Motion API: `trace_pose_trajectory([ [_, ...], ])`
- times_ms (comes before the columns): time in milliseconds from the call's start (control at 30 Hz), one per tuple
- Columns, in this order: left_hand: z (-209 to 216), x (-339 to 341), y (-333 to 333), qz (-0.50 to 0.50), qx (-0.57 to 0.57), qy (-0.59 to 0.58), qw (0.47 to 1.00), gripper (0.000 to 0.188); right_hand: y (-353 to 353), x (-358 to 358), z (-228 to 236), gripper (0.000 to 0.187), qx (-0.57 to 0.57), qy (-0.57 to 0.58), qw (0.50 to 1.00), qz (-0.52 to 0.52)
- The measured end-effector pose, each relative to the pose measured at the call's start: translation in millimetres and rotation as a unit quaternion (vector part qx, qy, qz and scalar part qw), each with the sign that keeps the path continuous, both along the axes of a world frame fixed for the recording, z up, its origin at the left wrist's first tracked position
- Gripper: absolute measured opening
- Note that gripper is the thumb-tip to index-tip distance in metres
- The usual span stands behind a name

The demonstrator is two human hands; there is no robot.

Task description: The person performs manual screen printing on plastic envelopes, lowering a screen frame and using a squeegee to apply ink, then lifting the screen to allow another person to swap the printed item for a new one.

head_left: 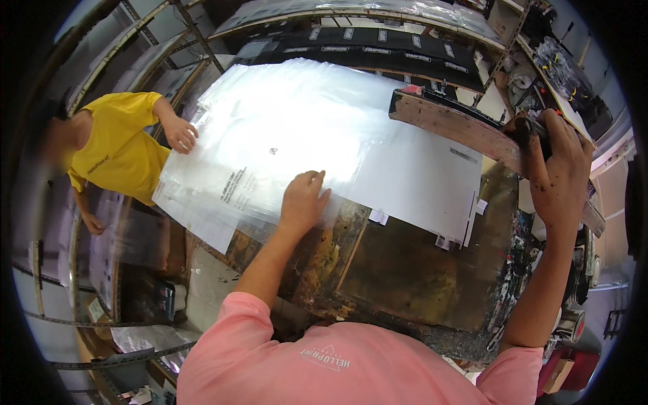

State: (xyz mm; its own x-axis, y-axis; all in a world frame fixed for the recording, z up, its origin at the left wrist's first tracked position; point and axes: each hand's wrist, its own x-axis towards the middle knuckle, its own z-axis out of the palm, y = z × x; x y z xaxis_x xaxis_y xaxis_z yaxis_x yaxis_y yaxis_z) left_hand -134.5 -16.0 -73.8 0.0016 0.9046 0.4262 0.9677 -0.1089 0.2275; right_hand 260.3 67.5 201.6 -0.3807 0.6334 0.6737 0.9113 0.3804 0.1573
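Observation:
My right hand [559, 162] is raised at the right, its fingers wrapped around the end of a long stained wooden frame [459, 129], which shows almost edge-on above the table. Lower and nearer the middle, my left hand [304, 202] rests at the near edge of a pile of clear plastic sheets [270, 128], fingers stretched and thumb apart. Dark print shows on the top sheet. Right of the pile lies a flat white sheet [418, 179] with small white tabs along its near and right edges. The frame partly covers its far side.
A person in a yellow shirt [121, 148] stands at the left, one hand [181, 135] at the pile's left edge. The stained worktable [418, 277] lies before me. Metal racks [196, 34] stand behind and left; cans [572, 325] sit at the right.

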Motion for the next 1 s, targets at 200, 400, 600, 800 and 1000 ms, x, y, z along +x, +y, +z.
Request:
trace_pose_trajectory([
  [200, 23, -27, 35, 0.188, -0.152, 0.086, 0.967, 0.071, 5, 3, 0, 0.045, 0.012, 0.013, 0.999, 0.026],
  [400, 8, -85, 83, 0.229, -0.245, 0.133, 0.933, 0.029, -3, -7, 13, 0.047, -0.043, 0.018, 0.999, -0.010],
  [600, 0, -99, 103, 0.222, -0.239, 0.200, 0.924, 0.016, -12, -6, 5, 0.043, -0.036, 0.040, 0.998, 0.014],
  [800, 76, -191, 100, 0.232, 0.005, 0.072, 0.970, 0.022, -11, -12, 6, 0.039, -0.072, 0.047, 0.996, 0.034],
  [1000, 209, -165, 109, 0.160, 0.106, 0.201, 0.961, 0.014, -2, -3, 10, 0.037, -0.021, 0.053, 0.998, 0.030],
])
